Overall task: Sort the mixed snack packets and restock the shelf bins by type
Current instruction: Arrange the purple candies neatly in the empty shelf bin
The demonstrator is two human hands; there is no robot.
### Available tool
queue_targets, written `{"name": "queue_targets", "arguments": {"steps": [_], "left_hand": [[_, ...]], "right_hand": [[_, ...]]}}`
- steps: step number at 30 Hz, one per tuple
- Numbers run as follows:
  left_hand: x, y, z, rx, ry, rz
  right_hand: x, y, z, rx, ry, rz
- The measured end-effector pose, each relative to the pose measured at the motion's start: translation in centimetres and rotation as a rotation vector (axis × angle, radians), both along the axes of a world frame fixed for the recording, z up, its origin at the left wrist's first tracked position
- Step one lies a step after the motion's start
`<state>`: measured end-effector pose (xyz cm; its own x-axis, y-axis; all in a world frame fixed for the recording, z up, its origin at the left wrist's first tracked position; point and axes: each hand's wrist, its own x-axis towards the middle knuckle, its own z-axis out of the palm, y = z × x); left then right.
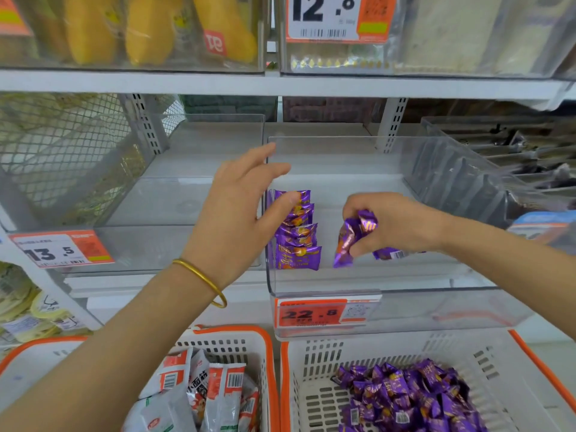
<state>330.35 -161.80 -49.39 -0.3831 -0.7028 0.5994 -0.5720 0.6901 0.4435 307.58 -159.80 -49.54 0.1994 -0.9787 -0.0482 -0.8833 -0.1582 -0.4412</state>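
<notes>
A clear plastic shelf bin (389,285) with a 22.8 price tag holds a neat row of purple snack packets (297,235) along its left side. My left hand (240,213) reaches over the bin's left wall, fingers straight, thumb touching the top of that row. My right hand (383,222) is inside the bin and grips a few purple packets (352,238), with another purple packet (389,254) showing under its wrist. Below, a white basket with orange rim (286,385) holds many loose purple packets (411,397).
A second orange-rimmed basket (261,338) at lower left holds white and orange snack packets (202,388). An empty clear bin (156,244) with a 13.5 tag stands left of the purple bin. Bins of dark packets (514,169) sit right; yellow snacks (149,26) fill the shelf above.
</notes>
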Motion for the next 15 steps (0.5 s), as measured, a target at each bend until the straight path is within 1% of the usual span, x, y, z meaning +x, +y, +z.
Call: {"name": "queue_targets", "arguments": {"steps": [1,2,3,4,5,6,8,9,10,12,15], "left_hand": [[-0.3,0.2,1.0,-0.070,-0.037,-0.029],[-0.9,0.6,2.1,-0.062,-0.077,-0.072],[-1.7,0.7,2.7,-0.009,-0.134,-0.098],[-2.6,0.8,3.1,0.091,-0.212,-0.097],[-3.5,0.6,3.3,0.240,-0.267,-0.104],[-4.3,0.7,3.6,0.419,-0.257,-0.153],[-5.3,0.9,3.7,0.772,-0.064,-0.290],[-5.6,0.9,3.6,0.883,0.020,-0.320],[-5.8,0.9,3.5,0.921,0.070,-0.316],[-6.1,1.2,3.3,0.928,0.137,-0.277],[-6.6,1.7,2.9,0.879,0.279,-0.213]], "right_hand": [[0.1,0.7,0.8,-0.069,-0.144,-0.015],[0.3,1.4,1.5,-0.124,-0.272,-0.030],[0.6,2.2,2.2,-0.165,-0.374,-0.043],[0.9,2.8,2.7,-0.197,-0.452,-0.052],[1.1,3.3,3.1,-0.224,-0.508,-0.055],[1.1,3.6,3.3,-0.246,-0.548,-0.059],[0.9,4.2,3.4,-0.264,-0.601,-0.078],[0.6,4.5,3.4,-0.260,-0.622,-0.088],[0.3,4.7,3.2,-0.249,-0.647,-0.101],[-0.5,5.1,2.6,-0.228,-0.723,-0.148],[-1.6,6.0,2.1,-0.209,-0.983,-0.295]]}}
